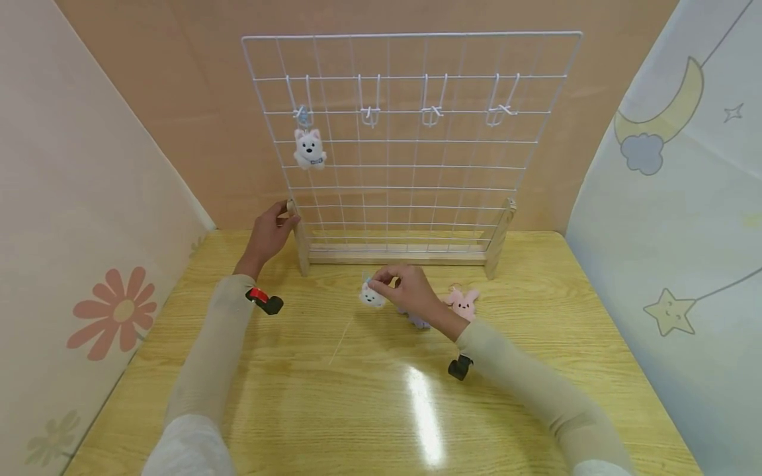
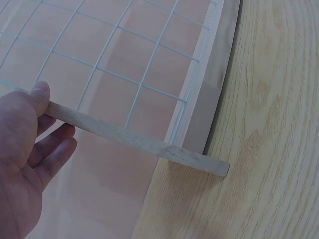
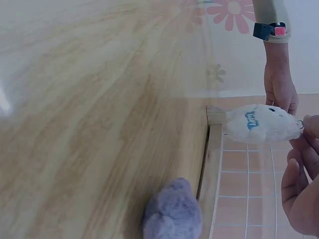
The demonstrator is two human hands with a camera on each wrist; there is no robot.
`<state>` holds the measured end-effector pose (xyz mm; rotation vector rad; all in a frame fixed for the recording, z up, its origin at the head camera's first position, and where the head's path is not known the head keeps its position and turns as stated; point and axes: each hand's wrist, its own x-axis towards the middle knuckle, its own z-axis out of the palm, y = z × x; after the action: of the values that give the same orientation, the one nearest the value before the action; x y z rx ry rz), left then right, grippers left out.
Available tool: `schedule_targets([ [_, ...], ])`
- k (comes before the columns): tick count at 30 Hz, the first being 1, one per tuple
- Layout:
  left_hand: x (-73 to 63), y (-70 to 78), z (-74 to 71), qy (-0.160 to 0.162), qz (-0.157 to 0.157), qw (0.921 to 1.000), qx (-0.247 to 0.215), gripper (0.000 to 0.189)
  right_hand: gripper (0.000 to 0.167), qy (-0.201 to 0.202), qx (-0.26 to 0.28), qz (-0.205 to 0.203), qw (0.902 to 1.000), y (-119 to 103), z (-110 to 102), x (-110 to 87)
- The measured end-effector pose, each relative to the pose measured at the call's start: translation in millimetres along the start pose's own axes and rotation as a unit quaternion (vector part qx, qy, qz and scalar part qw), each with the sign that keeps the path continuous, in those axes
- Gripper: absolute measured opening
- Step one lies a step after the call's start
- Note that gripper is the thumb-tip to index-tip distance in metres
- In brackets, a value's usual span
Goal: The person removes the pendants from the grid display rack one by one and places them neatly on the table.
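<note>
My left hand (image 1: 270,231) grips the top of the left wooden leg (image 1: 301,248) of a white wire grid rack (image 1: 411,165); in the left wrist view the thumb lies over the wood's end. My right hand (image 1: 413,291) pinches a white plush keychain (image 3: 261,123) by the ring at its top, and it hangs in front of the rack's base. Blue marking shows on its body in the right wrist view. Under the right forearm lie a grey-purple plush (image 3: 173,211), partly hidden, and a pink plush (image 1: 463,303) with long ears.
Another white plush dog keychain (image 1: 309,149) hangs from the leftmost hook on the grid. Three more white hooks, such as the second one (image 1: 370,112), line the same row to its right. Printed walls flank the wooden table (image 1: 333,396) on both sides.
</note>
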<state>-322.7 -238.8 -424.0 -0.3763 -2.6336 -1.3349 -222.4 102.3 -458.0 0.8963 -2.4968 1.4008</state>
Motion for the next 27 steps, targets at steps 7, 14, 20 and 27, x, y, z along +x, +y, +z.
schedule_targets([
  [7, 0.6, -3.1, -0.8, -0.001, 0.001, 1.0000, -0.007, 0.061, 0.013, -0.041, -0.004, 0.016, 0.9990, 0.2, 6.9, -8.6],
  [14, -0.1, -3.0, -1.4, 0.000, 0.008, 0.9999, -0.010, 0.062, 0.013, -0.073, -0.013, 0.011, 0.9972, 2.8, 12.6, -13.0],
  [20, 0.2, -0.2, -0.8, 0.000, 0.009, 0.9999, -0.014, 0.060, 0.013, -0.079, -0.022, 0.019, 0.9965, 6.8, 13.8, -12.7],
  [27, 0.1, -0.6, -0.4, 0.002, 0.005, 0.9999, -0.011, 0.060, 0.015, -0.070, -0.051, 0.038, 0.9956, 11.5, 15.5, -8.5],
])
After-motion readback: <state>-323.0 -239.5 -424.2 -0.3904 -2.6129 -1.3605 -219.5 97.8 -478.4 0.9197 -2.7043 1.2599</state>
